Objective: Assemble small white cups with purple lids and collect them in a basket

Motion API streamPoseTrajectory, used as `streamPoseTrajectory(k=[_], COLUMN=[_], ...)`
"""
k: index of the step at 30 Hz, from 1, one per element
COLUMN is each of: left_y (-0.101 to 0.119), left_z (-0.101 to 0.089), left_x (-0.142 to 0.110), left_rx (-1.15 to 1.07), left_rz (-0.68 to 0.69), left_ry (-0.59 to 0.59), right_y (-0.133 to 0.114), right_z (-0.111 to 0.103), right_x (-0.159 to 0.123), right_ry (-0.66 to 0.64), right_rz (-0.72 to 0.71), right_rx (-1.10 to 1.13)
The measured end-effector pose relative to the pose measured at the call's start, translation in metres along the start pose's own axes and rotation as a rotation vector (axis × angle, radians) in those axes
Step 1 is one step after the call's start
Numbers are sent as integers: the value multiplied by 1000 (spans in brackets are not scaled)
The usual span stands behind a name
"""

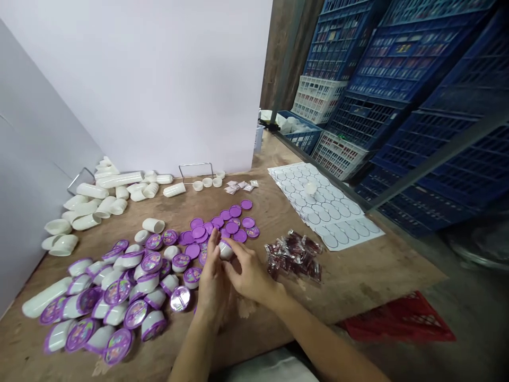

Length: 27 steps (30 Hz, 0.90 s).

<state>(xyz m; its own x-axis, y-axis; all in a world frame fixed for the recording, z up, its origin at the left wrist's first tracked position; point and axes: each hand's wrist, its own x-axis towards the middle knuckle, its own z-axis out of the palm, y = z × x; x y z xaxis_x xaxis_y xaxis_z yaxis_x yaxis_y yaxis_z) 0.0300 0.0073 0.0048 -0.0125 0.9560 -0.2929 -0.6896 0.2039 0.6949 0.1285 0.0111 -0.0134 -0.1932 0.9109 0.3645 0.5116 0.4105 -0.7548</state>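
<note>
A small white plastic cup (226,251) with a bit of purple at its rim is held between my two hands above the table. My right hand (251,271) curls its fingers and thumb around it. My left hand (213,268) presses against its left side, fingers upright and together. Just beyond lie loose purple lids (199,232), spread in a cluster. To the left is a pile of white cups with purple printed lids (118,292), some tipped on their sides. Dark red packets in clear wrap (294,253) lie right of my right hand.
Nested white cups (90,206) lie along the back left. Small pink-white sachets (237,186) are near the wall (175,79). Printed circle sheets (324,204) bear a small white piece (310,187). Stacked blue crates (397,69) stand right; a red crate (401,319) sits below the table edge.
</note>
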Motion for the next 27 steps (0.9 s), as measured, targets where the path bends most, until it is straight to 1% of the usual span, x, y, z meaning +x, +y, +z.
streamPoseTrajectory(k=[2,4,7,9,11,13,15,17,20,22,23,24,26,27], left_y=[0,-2,-5,-6,-5,-1,3,5,6,9,13,18,34,45], left_z=[-2,-5,-9,-14,-19,-23,-25,-25,-24,-25,-28,-31,-44,-53], left_x=[1,2,1,0,0,-1,-2,-3,-5,-5,-6,-6,-6,-6], left_rx=[88,213,439,539,591,625,645,638,609,599,595,592,622,684], left_rz=[8,70,243,358,460,533,553,551,563,548,530,510,503,535], left_ry=[-52,-59,-2,32,66,96,107,107,123,146,161,176,200,222], right_y=[4,8,10,6,-1,-8,-12,-13,-13,-15,-17,-20,-22,-21], right_z=[-2,-2,0,4,10,15,20,24,28,29,30,31,31,32], right_x=[2,3,2,1,-1,-2,-1,1,1,0,1,2,11,18], right_ry=[58,124,203,235,234,220,220,235,260,270,252,206,29,-81], right_rz=[73,82,4,-48,-79,-73,-44,-46,-111,-141,-155,-176,-241,-258], right_rx=[11,7,-9,-19,1,52,89,90,65,55,56,61,77,75])
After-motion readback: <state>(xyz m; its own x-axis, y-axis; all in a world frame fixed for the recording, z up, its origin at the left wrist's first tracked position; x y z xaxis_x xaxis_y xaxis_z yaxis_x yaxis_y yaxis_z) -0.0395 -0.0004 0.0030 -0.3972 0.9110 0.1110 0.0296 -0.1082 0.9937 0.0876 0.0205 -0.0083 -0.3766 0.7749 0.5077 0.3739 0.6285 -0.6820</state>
